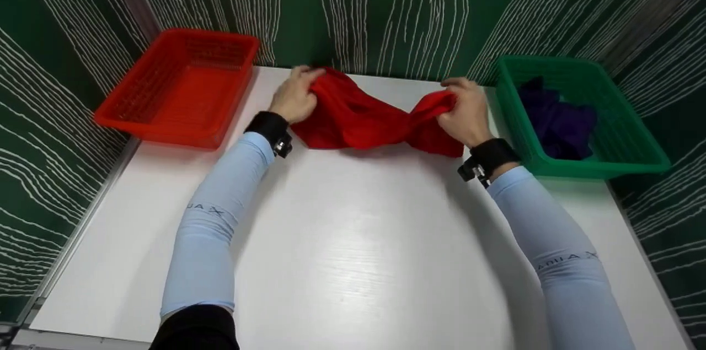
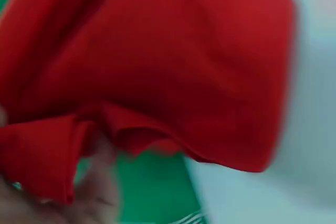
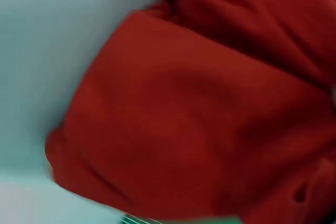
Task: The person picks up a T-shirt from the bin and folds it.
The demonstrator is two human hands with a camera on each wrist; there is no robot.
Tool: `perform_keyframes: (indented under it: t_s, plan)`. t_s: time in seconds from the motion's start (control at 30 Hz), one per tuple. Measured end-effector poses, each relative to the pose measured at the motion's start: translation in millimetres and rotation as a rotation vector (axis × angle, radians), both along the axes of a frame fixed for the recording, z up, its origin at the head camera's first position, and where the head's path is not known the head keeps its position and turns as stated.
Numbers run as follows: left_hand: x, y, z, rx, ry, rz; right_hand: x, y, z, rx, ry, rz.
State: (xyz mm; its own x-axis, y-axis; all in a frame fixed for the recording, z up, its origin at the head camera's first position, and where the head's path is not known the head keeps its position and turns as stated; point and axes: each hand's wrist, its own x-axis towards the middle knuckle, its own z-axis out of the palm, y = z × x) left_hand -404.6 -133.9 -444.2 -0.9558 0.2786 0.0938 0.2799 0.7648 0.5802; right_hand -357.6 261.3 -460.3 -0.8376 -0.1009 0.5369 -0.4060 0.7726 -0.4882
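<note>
A red cloth (image 1: pixel 369 118) stretches between my two hands near the back of the white table, its middle sagging in folds. My left hand (image 1: pixel 295 95) pinches its upper left part. At the other end, my right hand (image 1: pixel 466 112) grips the cloth's upper right part, where it is bunched and twisted. The left wrist view shows a broad blurred panel of the cloth (image 2: pixel 199 66) and part of the left hand's fingers (image 2: pixel 97 187) around a fold. Cloth (image 3: pixel 184 114) fills most of the right wrist view, hiding nearly all of the right hand.
An orange-red plastic basket (image 1: pixel 220 118) stands at the back left. To the right is a green basket (image 1: pixel 623 168) with dark purple cloth (image 1: pixel 562 124) lying in it. Green walls with white streaks (image 1: pixel 386 14) border the white table (image 1: pixel 353 251).
</note>
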Motion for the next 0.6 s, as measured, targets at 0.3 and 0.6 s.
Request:
perform_keyframes:
  t_s: [0.3, 0.6]
  plan:
    - [8.5, 50.3, -68.0, -0.403, -0.155, -0.143, -2.0, -23.2, -54.7, 0.395, -0.502, 0.251]
    - [24.0, 54.2, -41.2, -0.410, -0.251, -0.318, 1.8, -15.5, -24.6, 0.299, -0.822, 0.403]
